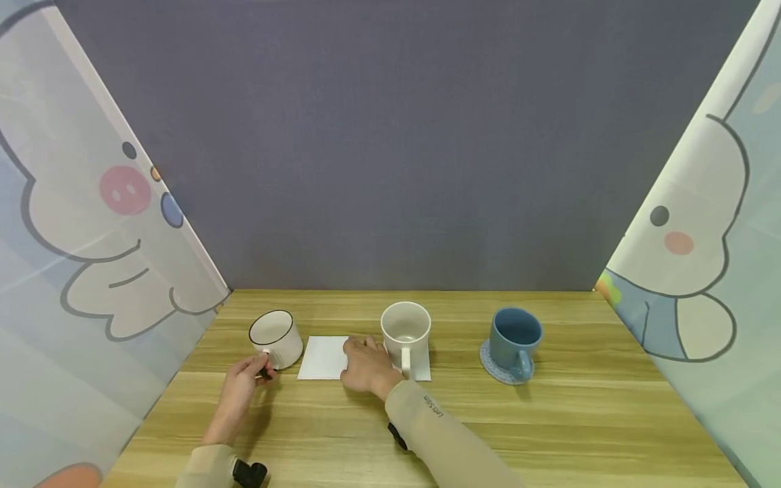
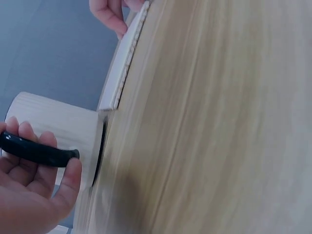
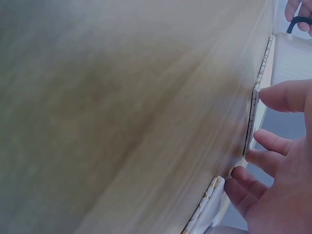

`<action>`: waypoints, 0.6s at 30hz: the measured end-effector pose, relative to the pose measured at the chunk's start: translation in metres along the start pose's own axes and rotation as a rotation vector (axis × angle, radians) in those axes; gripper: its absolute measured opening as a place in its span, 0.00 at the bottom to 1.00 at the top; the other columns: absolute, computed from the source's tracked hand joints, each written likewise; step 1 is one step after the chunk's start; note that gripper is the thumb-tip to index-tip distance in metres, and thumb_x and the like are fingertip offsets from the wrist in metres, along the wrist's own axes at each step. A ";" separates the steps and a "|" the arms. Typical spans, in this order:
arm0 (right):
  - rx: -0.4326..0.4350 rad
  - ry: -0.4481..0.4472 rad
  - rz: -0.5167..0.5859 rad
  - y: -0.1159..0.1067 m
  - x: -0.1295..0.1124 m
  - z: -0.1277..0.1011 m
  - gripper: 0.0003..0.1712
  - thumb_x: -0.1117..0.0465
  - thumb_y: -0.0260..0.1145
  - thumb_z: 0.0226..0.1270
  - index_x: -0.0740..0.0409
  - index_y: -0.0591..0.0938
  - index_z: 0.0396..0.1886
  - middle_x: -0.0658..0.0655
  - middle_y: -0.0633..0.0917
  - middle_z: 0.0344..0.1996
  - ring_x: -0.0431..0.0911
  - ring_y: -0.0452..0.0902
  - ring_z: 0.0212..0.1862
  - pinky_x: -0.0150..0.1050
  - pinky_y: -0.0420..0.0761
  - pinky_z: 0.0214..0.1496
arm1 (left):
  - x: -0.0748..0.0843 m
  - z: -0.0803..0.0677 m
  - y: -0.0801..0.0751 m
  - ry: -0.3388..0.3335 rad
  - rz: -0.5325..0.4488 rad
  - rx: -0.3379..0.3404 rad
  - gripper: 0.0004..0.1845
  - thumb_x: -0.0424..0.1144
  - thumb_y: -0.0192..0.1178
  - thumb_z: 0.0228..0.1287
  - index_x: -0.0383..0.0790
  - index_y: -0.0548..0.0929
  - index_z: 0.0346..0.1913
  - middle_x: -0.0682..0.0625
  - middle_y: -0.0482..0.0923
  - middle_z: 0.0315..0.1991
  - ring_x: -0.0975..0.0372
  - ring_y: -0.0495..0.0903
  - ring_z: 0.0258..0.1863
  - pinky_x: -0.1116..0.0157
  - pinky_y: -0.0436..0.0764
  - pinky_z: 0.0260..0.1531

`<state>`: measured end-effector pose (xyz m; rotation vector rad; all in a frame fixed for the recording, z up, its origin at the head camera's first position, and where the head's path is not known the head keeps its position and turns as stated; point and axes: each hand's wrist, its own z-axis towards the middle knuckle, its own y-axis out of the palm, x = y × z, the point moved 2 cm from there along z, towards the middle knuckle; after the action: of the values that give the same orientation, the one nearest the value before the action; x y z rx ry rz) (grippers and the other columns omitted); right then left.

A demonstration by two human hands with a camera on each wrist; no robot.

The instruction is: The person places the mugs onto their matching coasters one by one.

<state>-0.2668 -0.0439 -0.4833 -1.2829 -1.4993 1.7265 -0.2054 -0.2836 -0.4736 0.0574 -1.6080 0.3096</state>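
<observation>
Cup with a black handle in the left hand

Left hand (image 1: 244, 386) pinches the black handle of the small white cup (image 1: 276, 337) at the table's (image 1: 549, 427) back left. Right hand (image 1: 366, 367) lies flat on the white coaster (image 1: 323, 357), hiding part. Wrist views are blurry.

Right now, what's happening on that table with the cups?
A person is working at a wooden table. The left hand grips the black handle of a short black-rimmed cup. The right hand rests on a square white coaster beside that cup. A taller white mug stands on another white coaster just right of the hand. Farther right, a blue mug sits on a round blue coaster.
</observation>
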 end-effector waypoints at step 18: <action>0.007 0.007 0.023 0.001 0.001 0.000 0.28 0.52 0.65 0.64 0.49 0.78 0.64 0.51 0.70 0.74 0.50 0.66 0.65 0.43 0.67 0.65 | 0.013 -0.010 0.008 0.039 -0.098 0.067 0.19 0.41 0.47 0.82 0.26 0.78 0.39 0.51 0.76 0.34 0.62 0.79 0.37 0.67 0.79 0.44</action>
<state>-0.2666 -0.0433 -0.4843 -1.3059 -1.4791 1.7389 -0.1988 -0.2713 -0.4618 0.1797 -1.5503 0.2865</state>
